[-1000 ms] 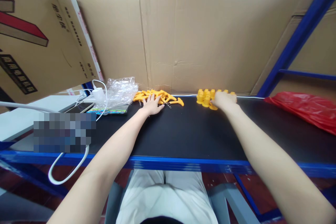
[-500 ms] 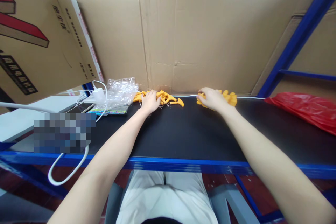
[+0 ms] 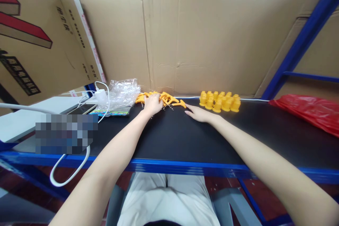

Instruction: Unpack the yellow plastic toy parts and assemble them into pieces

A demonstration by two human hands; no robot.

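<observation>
Head view: at the centre of the frame, a single yellow piece is set just right of the yellow heap, its long axis laid roughly left to right, its crossbar turned toward the right hand. That hand is nearer, fingertips at or just beside the crossbar; it is held open, thumb apart, with nothing seen grasped. The left hand is rested on the heap, fingers bent; whether anything is gripped cannot be told.
</observation>
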